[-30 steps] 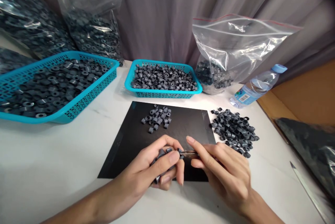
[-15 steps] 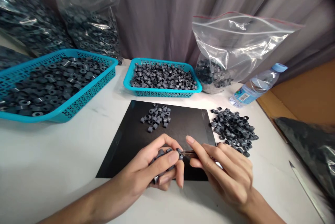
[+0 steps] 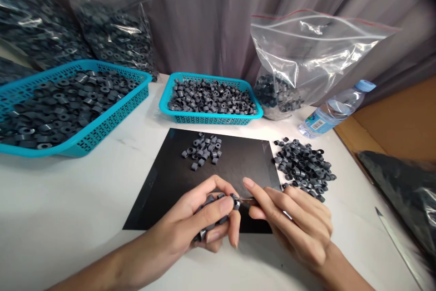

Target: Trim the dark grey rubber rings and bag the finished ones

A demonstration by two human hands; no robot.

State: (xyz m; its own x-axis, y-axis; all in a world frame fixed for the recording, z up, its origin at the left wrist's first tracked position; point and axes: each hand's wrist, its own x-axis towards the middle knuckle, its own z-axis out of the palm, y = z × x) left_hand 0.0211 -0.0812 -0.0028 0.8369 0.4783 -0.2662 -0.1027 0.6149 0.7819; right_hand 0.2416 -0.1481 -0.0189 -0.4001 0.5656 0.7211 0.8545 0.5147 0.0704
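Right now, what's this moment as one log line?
left hand: holds grey rings | right hand: holds thin tool, tip at one ring | black mat: small pile | beside mat: larger pile

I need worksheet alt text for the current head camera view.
The left hand clasps small grey rings while the right hand holds a slim metal tool at one, over a black rectangular mat. Behind stand two turquoise plastic baskets of rings.

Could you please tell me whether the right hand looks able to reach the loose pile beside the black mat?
Probably yes: the loose pile lies just beyond the right hand, with nothing visible standing between, though that hand holds a slim metal tool.
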